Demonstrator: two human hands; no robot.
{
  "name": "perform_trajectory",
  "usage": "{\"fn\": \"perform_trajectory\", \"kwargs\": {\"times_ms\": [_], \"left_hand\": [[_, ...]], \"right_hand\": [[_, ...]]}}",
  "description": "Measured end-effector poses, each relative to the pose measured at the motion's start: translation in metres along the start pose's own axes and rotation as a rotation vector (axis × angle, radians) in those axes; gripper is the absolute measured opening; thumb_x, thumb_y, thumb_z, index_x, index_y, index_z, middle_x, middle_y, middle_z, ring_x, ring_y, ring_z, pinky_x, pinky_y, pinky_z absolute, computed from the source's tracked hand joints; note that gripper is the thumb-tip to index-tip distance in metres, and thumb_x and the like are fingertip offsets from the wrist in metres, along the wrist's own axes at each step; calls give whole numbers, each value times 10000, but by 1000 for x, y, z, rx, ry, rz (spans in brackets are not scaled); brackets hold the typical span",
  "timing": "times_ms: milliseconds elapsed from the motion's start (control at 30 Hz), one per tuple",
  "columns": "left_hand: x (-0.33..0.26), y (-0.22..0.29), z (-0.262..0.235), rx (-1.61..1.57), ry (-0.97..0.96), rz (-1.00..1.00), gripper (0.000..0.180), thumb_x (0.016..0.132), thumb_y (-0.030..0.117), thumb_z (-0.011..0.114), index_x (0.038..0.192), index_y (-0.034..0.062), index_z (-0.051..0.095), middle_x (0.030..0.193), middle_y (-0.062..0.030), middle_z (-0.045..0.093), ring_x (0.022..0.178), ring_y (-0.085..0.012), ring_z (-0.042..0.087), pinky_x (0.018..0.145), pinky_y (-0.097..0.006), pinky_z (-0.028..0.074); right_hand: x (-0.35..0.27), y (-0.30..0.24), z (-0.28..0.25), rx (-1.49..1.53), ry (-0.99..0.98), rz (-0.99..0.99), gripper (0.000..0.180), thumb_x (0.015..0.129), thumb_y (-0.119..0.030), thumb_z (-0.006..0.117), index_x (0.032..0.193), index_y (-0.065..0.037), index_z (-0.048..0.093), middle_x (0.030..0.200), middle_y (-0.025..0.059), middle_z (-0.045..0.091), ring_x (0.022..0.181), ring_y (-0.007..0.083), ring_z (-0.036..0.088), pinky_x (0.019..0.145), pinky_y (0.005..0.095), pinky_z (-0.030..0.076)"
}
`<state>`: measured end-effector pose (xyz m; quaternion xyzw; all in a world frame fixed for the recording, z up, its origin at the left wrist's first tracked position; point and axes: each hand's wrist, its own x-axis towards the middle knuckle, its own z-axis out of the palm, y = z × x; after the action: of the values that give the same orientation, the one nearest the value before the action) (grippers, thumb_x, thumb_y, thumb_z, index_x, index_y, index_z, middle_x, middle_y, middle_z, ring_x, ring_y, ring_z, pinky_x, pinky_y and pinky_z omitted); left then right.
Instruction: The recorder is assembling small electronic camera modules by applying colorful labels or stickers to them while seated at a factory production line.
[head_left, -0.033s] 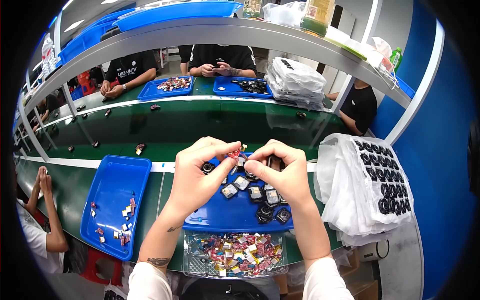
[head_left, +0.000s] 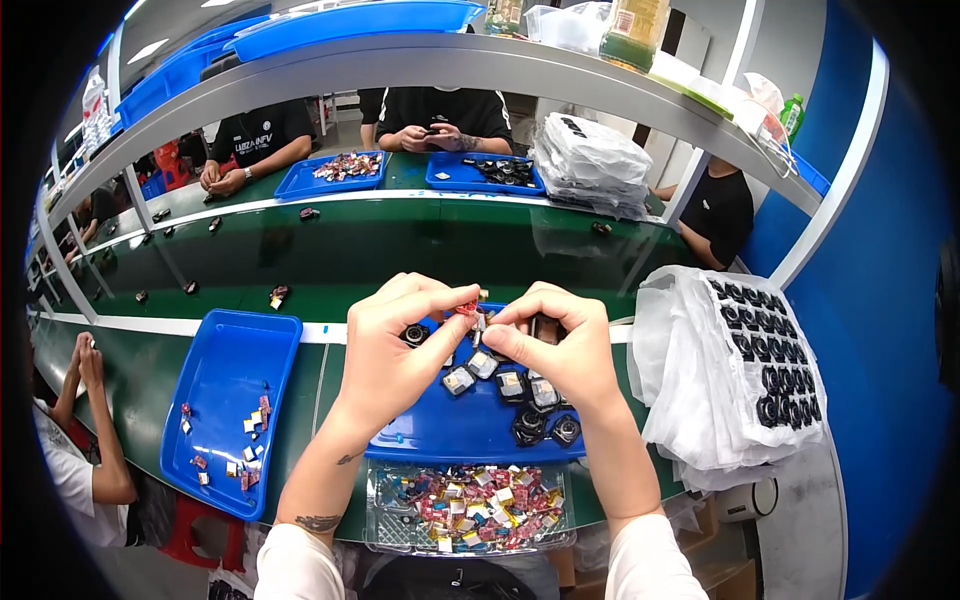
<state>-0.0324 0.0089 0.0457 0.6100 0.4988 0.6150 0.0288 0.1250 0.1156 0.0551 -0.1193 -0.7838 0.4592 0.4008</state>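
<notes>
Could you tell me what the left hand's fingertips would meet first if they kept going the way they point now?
Most likely the right hand: the left hand points right across a small red-tipped part pinched between both.

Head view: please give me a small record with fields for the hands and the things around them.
left hand: pinches a small red part with the right hand
right hand: fingertips on the same part
below hands: blue tray with small silver and black pieces
nearest edge: clear tray of mixed small parts
left side: second blue tray, few parts
right side: bag stack
</notes>
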Motion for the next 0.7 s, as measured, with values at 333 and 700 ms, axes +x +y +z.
{"fn": "perform_trajectory", "kwargs": {"times_ms": [333,700], "left_hand": [[3,-3,0,286,-23,223,126,717,13,720,842,23,716,747,-83,652,704,-216,605,621,-297,475],[-1,-7,-5,-217,-120,-203,101,838,77,703,859,-22,695,757,-36,655,688,-67,563,634,-222,449]], "right_hand": [[0,12,-1,10,40,-44,118,821,-49,696,913,20,723,766,-4,625,579,-2,468,496,173,336],[4,15,-6,239,-57,7,120,837,-85,738,883,23,711,796,26,673,698,52,597,634,184,486]]}}
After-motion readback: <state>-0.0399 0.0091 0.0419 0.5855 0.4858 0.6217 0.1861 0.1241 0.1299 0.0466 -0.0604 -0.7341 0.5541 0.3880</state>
